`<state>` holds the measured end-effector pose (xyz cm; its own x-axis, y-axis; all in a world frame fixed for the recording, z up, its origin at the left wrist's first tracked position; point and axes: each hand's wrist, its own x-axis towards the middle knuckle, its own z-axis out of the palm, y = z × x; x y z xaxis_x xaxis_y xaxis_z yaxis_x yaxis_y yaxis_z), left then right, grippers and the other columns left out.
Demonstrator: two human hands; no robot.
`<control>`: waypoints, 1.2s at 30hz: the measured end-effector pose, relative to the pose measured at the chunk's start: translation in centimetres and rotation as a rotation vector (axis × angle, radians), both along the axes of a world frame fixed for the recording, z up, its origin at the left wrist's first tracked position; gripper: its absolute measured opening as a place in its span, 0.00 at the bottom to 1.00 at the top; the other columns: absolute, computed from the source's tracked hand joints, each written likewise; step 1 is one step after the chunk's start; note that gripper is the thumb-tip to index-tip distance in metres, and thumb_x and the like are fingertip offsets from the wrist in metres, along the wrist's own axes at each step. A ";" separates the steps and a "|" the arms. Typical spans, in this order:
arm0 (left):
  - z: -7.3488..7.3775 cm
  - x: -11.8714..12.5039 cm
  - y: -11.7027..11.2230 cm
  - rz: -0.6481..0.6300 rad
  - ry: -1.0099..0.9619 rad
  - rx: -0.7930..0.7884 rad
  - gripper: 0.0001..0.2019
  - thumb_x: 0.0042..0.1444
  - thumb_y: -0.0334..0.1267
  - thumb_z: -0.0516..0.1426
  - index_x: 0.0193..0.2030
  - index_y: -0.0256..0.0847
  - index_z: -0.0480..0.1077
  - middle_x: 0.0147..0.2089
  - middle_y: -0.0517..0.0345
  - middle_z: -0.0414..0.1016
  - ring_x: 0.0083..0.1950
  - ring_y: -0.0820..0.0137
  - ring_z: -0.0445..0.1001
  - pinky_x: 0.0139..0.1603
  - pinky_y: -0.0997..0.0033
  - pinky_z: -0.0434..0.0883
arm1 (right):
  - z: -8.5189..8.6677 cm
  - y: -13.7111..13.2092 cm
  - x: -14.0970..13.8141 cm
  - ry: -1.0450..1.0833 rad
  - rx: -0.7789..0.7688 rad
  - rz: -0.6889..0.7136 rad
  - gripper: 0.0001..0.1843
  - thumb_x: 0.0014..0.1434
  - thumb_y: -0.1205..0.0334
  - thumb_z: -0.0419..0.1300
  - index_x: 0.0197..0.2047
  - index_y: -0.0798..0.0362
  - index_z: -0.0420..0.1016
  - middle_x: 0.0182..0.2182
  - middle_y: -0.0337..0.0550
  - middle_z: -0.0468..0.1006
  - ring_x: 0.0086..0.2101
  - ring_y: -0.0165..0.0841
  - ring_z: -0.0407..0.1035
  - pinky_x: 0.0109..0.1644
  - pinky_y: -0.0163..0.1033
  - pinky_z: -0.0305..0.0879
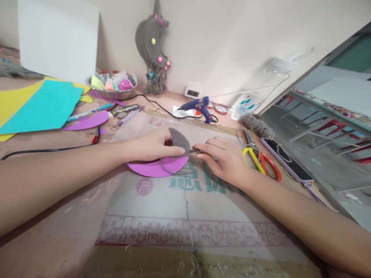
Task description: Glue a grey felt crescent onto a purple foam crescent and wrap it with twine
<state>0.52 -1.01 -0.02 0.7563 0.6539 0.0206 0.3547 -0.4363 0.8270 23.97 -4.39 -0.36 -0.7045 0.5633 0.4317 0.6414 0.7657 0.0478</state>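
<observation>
A purple crescent [152, 169], which looks like craft foam or card, lies low over the plastic-covered tabletop. Its upper right part is wound closely with grey yarn [179, 139]. My left hand [155, 144] grips the crescent at the wound part, thumb on top and fingers partly hidden behind it. Just right of the crescent, my right hand [222, 156] is closed in a pinch on grey yarn close to the wound edge. A loose loop of the yarn hangs below, across the purple piece.
Behind the hands stand a blue glue gun [197, 107], a bowl of coloured clay [111, 90] and a small white clock [192, 92]. Scissors [259, 160], a grey yarn skein [256, 125] and a phone [286, 159] lie rightward; turquoise sheets [43, 106] lie leftward. A decorated grey moon [150, 42] leans against the wall.
</observation>
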 end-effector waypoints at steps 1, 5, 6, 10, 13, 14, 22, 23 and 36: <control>0.0 0.0 0.0 -0.002 0.000 -0.001 0.14 0.55 0.44 0.52 0.34 0.36 0.72 0.34 0.59 0.75 0.33 0.73 0.69 0.34 0.76 0.64 | 0.0 0.0 0.0 -0.002 -0.003 0.001 0.13 0.62 0.61 0.53 0.46 0.56 0.74 0.31 0.45 0.75 0.30 0.32 0.64 0.33 0.37 0.59; -0.2 0.1 0.1 -0.008 0.004 -0.002 0.14 0.55 0.45 0.52 0.36 0.36 0.73 0.36 0.59 0.75 0.35 0.72 0.70 0.36 0.75 0.65 | 0.1 0.0 0.1 0.005 0.008 0.013 0.13 0.62 0.61 0.52 0.45 0.56 0.74 0.30 0.44 0.75 0.29 0.31 0.65 0.32 0.37 0.58; -0.2 0.1 0.1 -0.007 0.006 0.000 0.14 0.55 0.44 0.52 0.36 0.36 0.73 0.37 0.58 0.76 0.35 0.72 0.70 0.37 0.75 0.65 | 0.1 -0.1 0.0 0.011 0.011 0.017 0.13 0.62 0.61 0.52 0.45 0.56 0.74 0.29 0.44 0.75 0.29 0.31 0.65 0.32 0.37 0.58; -0.1 0.1 0.1 0.006 0.000 0.009 0.13 0.55 0.43 0.52 0.37 0.37 0.73 0.36 0.59 0.76 0.35 0.72 0.71 0.36 0.75 0.65 | 0.2 -0.3 -0.1 0.081 0.008 0.006 0.13 0.62 0.60 0.52 0.43 0.56 0.74 0.27 0.43 0.73 0.28 0.31 0.65 0.32 0.36 0.59; -0.1 0.1 0.1 0.016 -0.004 0.023 0.12 0.55 0.42 0.52 0.37 0.37 0.73 0.36 0.59 0.76 0.35 0.72 0.70 0.36 0.76 0.64 | 0.1 -0.3 -0.1 0.095 0.001 -0.006 0.14 0.62 0.58 0.52 0.44 0.56 0.74 0.27 0.43 0.73 0.28 0.31 0.65 0.32 0.37 0.59; -0.1 0.1 0.1 0.019 -0.001 0.029 0.13 0.55 0.42 0.52 0.37 0.37 0.73 0.36 0.59 0.76 0.34 0.72 0.70 0.36 0.75 0.64 | 0.1 -0.3 -0.1 0.086 0.001 -0.009 0.14 0.62 0.58 0.52 0.44 0.56 0.74 0.27 0.43 0.73 0.28 0.32 0.65 0.32 0.37 0.59; -0.1 0.2 0.1 0.012 0.019 0.051 0.13 0.55 0.43 0.52 0.35 0.36 0.73 0.35 0.58 0.76 0.34 0.73 0.70 0.34 0.76 0.64 | 0.0 -0.2 -0.1 0.006 0.017 -0.010 0.14 0.62 0.59 0.52 0.45 0.57 0.73 0.29 0.44 0.74 0.29 0.32 0.65 0.33 0.37 0.58; 0.0 0.2 0.1 0.012 0.022 0.051 0.13 0.55 0.43 0.52 0.36 0.35 0.73 0.35 0.58 0.75 0.34 0.73 0.70 0.34 0.76 0.64 | 0.0 -0.2 -0.1 -0.002 0.022 -0.010 0.14 0.62 0.59 0.52 0.45 0.57 0.73 0.29 0.44 0.74 0.29 0.32 0.65 0.33 0.37 0.58; -0.2 0.1 0.1 0.002 0.007 0.019 0.13 0.55 0.43 0.52 0.35 0.36 0.72 0.34 0.59 0.74 0.33 0.73 0.69 0.34 0.76 0.64 | -0.1 -0.1 -0.2 0.002 0.025 0.000 0.14 0.63 0.60 0.51 0.45 0.56 0.73 0.30 0.44 0.76 0.30 0.31 0.65 0.33 0.37 0.59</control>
<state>0.65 -0.91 -0.21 0.7550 0.6551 0.0281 0.3610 -0.4510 0.8163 23.79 -4.51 -0.45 -0.7038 0.5520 0.4472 0.6414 0.7644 0.0657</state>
